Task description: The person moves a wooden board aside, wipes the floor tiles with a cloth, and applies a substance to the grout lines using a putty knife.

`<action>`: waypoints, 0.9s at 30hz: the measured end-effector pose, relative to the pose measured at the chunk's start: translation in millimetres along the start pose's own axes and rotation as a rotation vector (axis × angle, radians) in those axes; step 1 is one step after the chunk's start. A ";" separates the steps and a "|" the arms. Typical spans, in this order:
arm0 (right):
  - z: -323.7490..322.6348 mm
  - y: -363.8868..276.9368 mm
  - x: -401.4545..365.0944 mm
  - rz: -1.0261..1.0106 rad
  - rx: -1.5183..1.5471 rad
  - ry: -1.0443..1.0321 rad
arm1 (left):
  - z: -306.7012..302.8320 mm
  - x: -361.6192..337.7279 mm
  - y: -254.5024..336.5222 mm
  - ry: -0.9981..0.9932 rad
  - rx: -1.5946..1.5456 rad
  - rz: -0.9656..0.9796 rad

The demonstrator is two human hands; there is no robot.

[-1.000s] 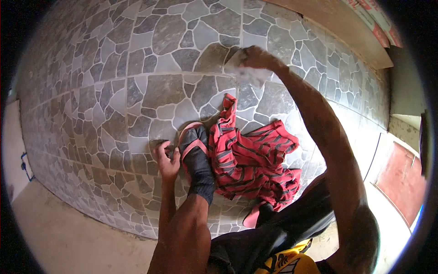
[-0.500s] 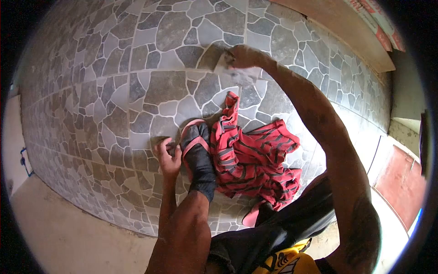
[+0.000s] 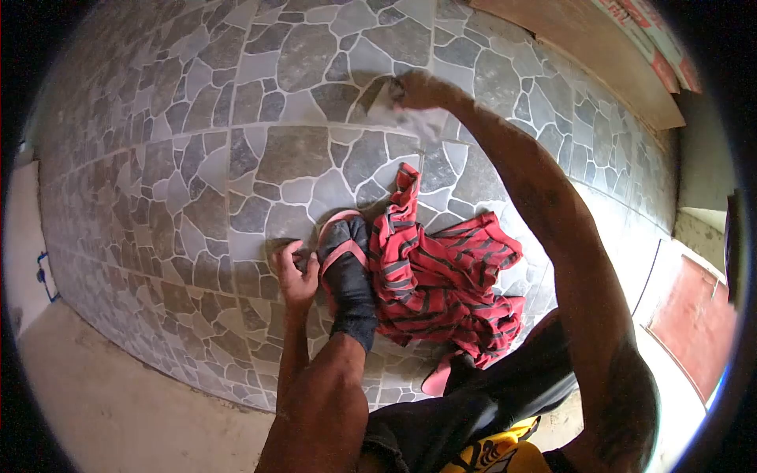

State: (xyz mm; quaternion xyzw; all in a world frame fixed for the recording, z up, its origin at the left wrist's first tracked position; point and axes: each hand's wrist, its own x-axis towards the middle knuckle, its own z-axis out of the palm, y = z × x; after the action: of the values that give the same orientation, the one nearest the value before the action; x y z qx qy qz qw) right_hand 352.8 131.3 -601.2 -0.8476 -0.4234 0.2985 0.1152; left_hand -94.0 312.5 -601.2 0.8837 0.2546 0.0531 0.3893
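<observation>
Gripping a pale, thin, motion-blurred sheet of material: right hand, at twelve o'clock in the view, fingers closed on it.
Sheet located over the grey stone-patterned tile floor; blur hides whether they touch. Left hand, at eight o'clock, has fingers half-curled, parted from the thumb, beside a black-socked foot in a pink thong sandal. Crumpled red-and-black striped fabric lies at four o'clock.
</observation>
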 end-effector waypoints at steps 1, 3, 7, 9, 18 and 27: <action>13.0 -5.9 -0.9 -0.054 -0.101 0.054 | -0.9 1.9 -0.5 -0.008 0.008 -0.007; 9.9 -2.9 3.6 -0.135 -0.021 -0.009 | -0.6 0.5 -0.3 0.010 0.010 0.021; 5.4 -5.0 8.5 -0.006 -0.009 0.012 | 1.6 2.6 -6.7 -0.023 -0.006 -0.026; 17.2 -2.8 1.0 -0.136 -0.019 0.003 | 4.7 0.8 -8.6 0.006 -0.030 -0.002; 6.7 -13.1 21.4 -0.039 0.069 0.118 | 3.5 2.1 -2.6 0.014 0.030 0.033; 8.3 -24.2 27.0 -0.100 -0.085 -0.033 | 5.0 -2.1 -5.8 0.002 -0.053 -0.064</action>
State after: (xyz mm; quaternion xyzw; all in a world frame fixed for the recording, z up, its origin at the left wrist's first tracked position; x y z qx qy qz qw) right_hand 344.6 166.9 -608.0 -0.8245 -0.4793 0.2880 0.0870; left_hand -96.8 311.5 -608.6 0.8644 0.2817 0.0480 0.4137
